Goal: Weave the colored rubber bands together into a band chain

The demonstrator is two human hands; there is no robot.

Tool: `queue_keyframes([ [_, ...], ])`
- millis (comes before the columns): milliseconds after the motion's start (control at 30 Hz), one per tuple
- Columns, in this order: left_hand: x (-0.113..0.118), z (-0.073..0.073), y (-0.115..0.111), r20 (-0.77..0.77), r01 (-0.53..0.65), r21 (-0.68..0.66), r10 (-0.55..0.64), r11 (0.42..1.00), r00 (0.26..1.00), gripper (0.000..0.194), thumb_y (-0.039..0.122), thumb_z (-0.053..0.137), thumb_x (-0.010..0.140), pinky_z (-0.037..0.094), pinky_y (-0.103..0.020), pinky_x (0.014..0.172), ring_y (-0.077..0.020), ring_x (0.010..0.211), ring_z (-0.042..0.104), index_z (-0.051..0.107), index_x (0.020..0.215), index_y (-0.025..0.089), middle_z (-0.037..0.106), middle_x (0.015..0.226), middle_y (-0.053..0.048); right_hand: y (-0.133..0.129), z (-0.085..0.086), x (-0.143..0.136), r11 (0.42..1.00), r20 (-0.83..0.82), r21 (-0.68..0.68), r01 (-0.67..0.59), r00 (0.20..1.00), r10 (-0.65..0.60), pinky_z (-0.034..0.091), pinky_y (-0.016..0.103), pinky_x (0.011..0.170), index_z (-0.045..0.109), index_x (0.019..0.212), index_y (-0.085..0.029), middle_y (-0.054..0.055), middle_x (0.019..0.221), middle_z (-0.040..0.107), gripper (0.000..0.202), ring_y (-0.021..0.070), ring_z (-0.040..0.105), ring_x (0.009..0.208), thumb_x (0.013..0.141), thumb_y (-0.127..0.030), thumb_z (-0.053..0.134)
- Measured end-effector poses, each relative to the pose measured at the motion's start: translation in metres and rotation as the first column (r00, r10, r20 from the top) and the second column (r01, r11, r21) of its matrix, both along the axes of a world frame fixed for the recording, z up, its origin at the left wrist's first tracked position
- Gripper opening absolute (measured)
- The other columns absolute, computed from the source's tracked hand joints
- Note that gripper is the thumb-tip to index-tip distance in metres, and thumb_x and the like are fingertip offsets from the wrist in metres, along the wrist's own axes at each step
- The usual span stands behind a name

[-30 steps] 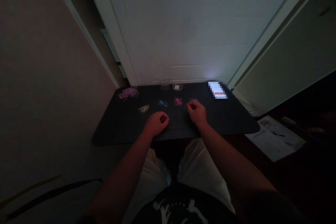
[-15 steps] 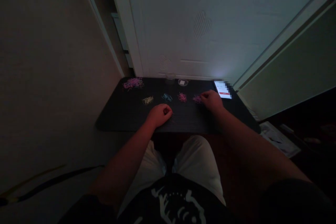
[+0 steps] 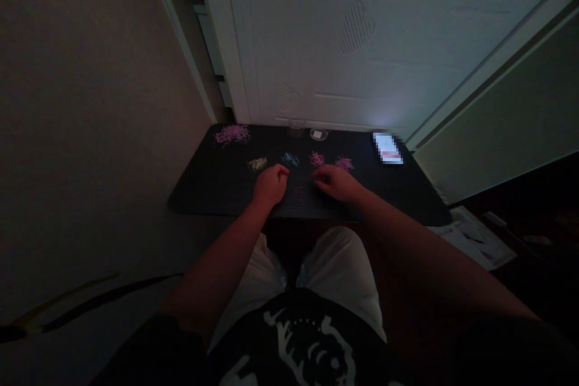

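On the dark table [image 3: 212,193], my left hand [image 3: 271,185] has its fingers closed near the blue pile [image 3: 290,160]; anything in them is too small to make out. My right hand [image 3: 333,183] hovers or rests below the pink pile [image 3: 316,159], its thumb and forefinger a little apart, with nothing visible between them. Between both hands lies a small scatter of dark reddish pieces [image 3: 300,195]. A purple-pink pile [image 3: 344,163] sits just beyond my right hand, and a pale yellow pile [image 3: 257,163] is left of the blue one.
A larger mixed pink and purple pile [image 3: 232,135] lies at the back left. Along the back edge stand a clear container [image 3: 297,127] and a round clear lid [image 3: 319,134]. A lit phone [image 3: 388,148] is at the right, and a white door [image 3: 289,30] rises behind.
My right hand has moved left and toward me, away from the purple-pink pile. My left hand has shifted slightly, uncovering more of the reddish pieces. The view has tilted a little.
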State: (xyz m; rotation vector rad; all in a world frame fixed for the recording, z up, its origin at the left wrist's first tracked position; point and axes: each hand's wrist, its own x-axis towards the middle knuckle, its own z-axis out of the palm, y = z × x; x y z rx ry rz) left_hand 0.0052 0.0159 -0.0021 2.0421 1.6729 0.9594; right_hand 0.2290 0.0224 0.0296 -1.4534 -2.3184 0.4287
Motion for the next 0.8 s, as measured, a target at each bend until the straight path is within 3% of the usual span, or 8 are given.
queue_keyframes([
  [100,0.000,0.001,-0.001,0.006,0.004,-0.041,-0.004,0.999,1.000,0.020,0.018,0.044,0.083,0.045,-0.030,0.078,-0.0171,0.083,0.061,0.063,0.090,0.020,0.068,0.089,-0.003,-0.003,-0.010,-0.029,0.990,-0.022,-0.012,-0.141,0.990,0.140,0.041,0.025,0.065,0.067,0.097,-0.017,0.003,0.077,0.061,0.023,0.0126,0.054,0.068,0.075,-0.018,0.059],
  [200,0.000,0.002,-0.002,-0.011,0.010,-0.043,-0.011,0.999,1.000,0.021,0.017,0.043,0.082,0.045,-0.029,0.077,-0.0168,0.082,0.061,0.063,0.089,0.020,0.068,0.089,-0.003,0.001,-0.020,-0.042,0.980,-0.018,-0.003,-0.200,0.980,0.200,0.039,0.025,0.065,0.068,0.088,-0.018,0.002,0.076,0.059,0.016,0.0123,0.053,0.069,0.075,-0.016,0.059],
  [433,0.001,0.002,-0.003,-0.078,0.025,-0.048,-0.028,0.999,0.997,0.017,0.020,0.050,0.077,0.045,-0.028,0.075,-0.0167,0.080,0.060,0.064,0.087,0.020,0.068,0.085,-0.003,-0.003,-0.040,-0.042,0.992,-0.097,0.109,-0.070,0.992,0.081,0.038,0.026,0.068,0.060,0.078,-0.017,0.004,0.080,0.057,0.009,0.0142,0.052,0.074,0.079,-0.018,0.052],
  [633,0.003,0.004,-0.005,-0.110,0.238,-0.045,-0.242,0.970,0.964,0.017,0.024,0.057,0.072,0.045,-0.027,0.070,-0.0163,0.076,0.058,0.066,0.087,0.021,0.067,0.082,-0.002,-0.006,-0.041,-0.043,0.990,-0.165,0.141,-0.017,0.986,0.040,0.038,0.026,0.068,0.057,0.083,-0.018,0.004,0.083,0.056,0.008,0.0154,0.051,0.076,0.081,-0.018,0.049],
  [800,0.004,0.005,-0.005,-0.095,0.281,-0.060,-0.286,0.958,0.953,0.015,0.029,0.056,0.076,0.044,-0.028,0.066,-0.0162,0.073,0.058,0.066,0.083,0.020,0.066,0.080,-0.002,-0.007,-0.038,-0.043,0.994,-0.183,0.107,-0.017,0.982,0.036,0.038,0.026,0.068,0.056,0.082,-0.019,0.004,0.082,0.058,0.008,0.0158,0.052,0.076,0.081,-0.019,0.048],
])
